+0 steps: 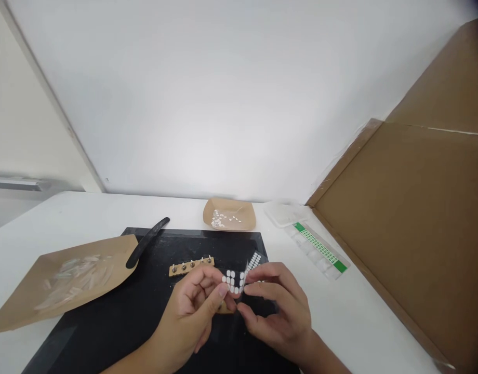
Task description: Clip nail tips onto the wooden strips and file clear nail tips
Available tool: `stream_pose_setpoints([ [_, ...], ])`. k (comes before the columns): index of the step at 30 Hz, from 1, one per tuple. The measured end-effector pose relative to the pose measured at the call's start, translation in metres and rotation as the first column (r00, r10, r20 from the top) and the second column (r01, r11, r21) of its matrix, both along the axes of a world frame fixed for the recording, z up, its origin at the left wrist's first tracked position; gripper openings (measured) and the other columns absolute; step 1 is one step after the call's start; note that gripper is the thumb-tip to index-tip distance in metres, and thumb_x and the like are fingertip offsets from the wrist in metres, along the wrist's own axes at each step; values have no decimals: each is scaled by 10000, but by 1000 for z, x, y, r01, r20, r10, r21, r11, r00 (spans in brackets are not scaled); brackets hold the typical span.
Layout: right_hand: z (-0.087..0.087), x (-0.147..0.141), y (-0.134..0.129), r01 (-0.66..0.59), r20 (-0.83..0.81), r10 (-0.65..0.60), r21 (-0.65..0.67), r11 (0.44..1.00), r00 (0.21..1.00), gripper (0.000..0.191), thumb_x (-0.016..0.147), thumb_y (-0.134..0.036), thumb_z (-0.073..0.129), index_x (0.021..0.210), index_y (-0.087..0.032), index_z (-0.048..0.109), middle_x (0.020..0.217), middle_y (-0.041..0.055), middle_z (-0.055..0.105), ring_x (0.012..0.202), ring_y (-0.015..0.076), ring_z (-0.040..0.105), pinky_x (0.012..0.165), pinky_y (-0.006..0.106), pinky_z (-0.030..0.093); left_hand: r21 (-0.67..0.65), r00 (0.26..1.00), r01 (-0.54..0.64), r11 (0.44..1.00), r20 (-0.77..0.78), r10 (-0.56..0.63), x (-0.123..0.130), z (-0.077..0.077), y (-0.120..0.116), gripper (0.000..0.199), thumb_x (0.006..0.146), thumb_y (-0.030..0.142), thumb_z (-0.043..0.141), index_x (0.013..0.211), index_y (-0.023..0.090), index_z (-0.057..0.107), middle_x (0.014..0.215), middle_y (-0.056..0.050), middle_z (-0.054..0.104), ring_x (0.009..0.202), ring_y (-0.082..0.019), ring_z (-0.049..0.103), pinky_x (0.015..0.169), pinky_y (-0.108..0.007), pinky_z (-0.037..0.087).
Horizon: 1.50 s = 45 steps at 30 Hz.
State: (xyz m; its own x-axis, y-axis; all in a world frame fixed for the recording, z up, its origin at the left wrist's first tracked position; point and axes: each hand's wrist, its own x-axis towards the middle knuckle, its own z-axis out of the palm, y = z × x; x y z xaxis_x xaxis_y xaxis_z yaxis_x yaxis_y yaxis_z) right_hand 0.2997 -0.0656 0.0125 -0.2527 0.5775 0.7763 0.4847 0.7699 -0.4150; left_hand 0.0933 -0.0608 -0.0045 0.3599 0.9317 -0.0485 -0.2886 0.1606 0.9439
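Observation:
My left hand (196, 304) pinches a small clear sheet of white oval stickers (231, 282) between thumb and fingers, tilted up above the black mat. Some spots on this sheet are bare. My right hand (278, 306) has its index and middle fingertips at the right edge of the same sheet, while its thumb sits lower. Behind the hands lies a wooden strip (191, 266) with several small metal posts, white bits on top. Part of another wooden piece (225, 308) shows under my left fingers. A second sticker sheet (255, 259) is partly hidden behind my right hand.
The black mat (145, 311) covers the white table. A brown paper tray (13, 306) of clear plastic pieces is at left, a black curved tool (145, 244) on its edge. A smaller tray (247, 210) holds white bits. At right are a green-labelled plastic bag (320, 246) and a cardboard wall (398, 234).

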Motion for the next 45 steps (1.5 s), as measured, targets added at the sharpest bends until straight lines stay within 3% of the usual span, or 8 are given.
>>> stream_pose_setpoints([
  [6,-2,5,2,-33,-23,33,-23,999,999,325,849,-172,813,1151,-227,704,1126,108,671,973,252,687,760,380,624,13,999,41,999,16,-41,-1,-3,-4,460,997,635,646,983,175,623,938,-61,721,330,40,365,286,-68,233],
  [13,-5,17,3,-105,-62,102,-35,994,993,352,819,-117,779,1152,-215,725,1104,106,670,946,252,677,752,390,614,94,998,14,995,61,-20,1,-3,-8,418,1003,573,681,913,170,611,841,-32,700,348,40,326,301,-58,192],
  [20,-5,15,2,-145,-69,139,-85,986,988,389,796,-132,845,1157,-217,726,1097,104,710,914,230,699,612,292,606,-49,991,63,997,117,-57,0,-11,-5,463,987,629,671,943,194,522,834,-8,710,312,44,323,294,-60,203],
  [29,-6,10,7,-99,-48,100,24,995,994,313,845,-85,819,1120,-213,743,1036,88,749,884,210,728,738,330,650,-215,984,76,974,176,-38,4,-7,-6,494,951,644,714,950,208,481,987,-38,744,288,53,363,269,-58,209],
  [38,-2,13,4,-82,20,81,66,994,997,267,874,-68,797,1090,-222,764,993,81,742,826,191,717,620,278,613,-212,991,56,976,127,-29,3,-8,-3,496,955,657,698,969,208,488,930,-47,765,281,37,379,260,-57,221],
  [45,-3,11,5,-94,-4,94,-7,996,996,319,899,2,728,1142,-203,759,938,62,738,801,175,708,689,285,618,-211,993,25,977,120,0,2,-8,0,497,950,644,714,947,212,467,1016,-46,775,281,40,396,258,-57,213],
])
